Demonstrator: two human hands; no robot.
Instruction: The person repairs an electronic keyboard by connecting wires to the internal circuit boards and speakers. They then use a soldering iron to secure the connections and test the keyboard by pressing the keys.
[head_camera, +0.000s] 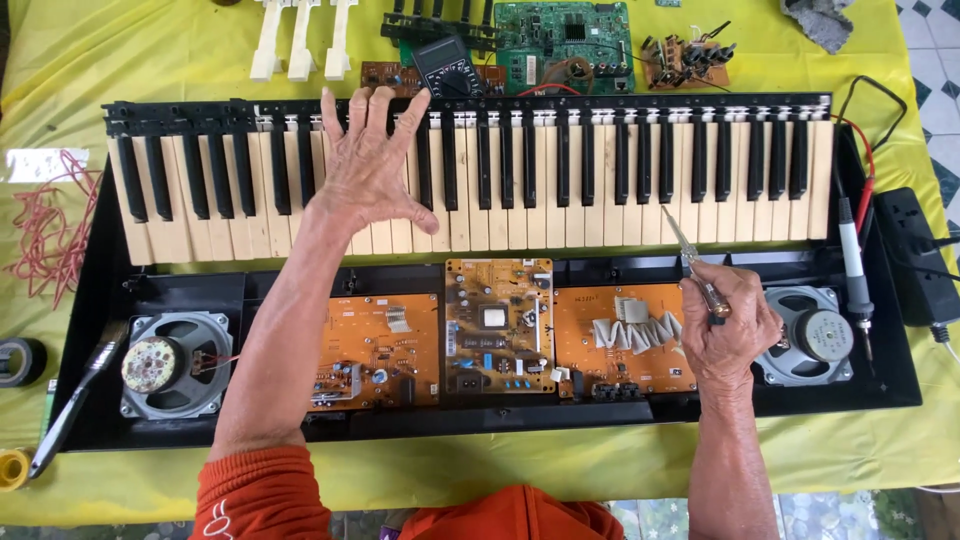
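- Nearest the camera: orange sleeves at the lower edge, both forearms reaching up over the opened black keyboard case (900, 385), which lies on a yellow-green cloth (130, 50).
- Right hand (728, 330): fingers clenched around the handle of a screwdriver (692, 262), shaft pointing up and left, tip at the front edge of the white keys. The hand sits over the right orange circuit board (610, 340), just beside the right speaker (812, 335).
- Lower case, left to right: left speaker (170, 362), left orange board (375, 350), centre board (498, 325), right board, right speaker.
- Left hand (365, 175): fingers released and spread, palm down, resting on the keybed (600, 180); fingertips reach the black rear rail, thumb stretched right across the white keys. It grasps nothing.
- Keybed spans the upper half of the case.
- Right of the case: soldering iron (855, 270) and a black power strip (915, 250).
- Left of the case: tangled red wire (45, 225), roll of black tape (20, 360).
- Farthest: loose white keys (300, 40), multimeter (448, 68), green circuit board (565, 40).
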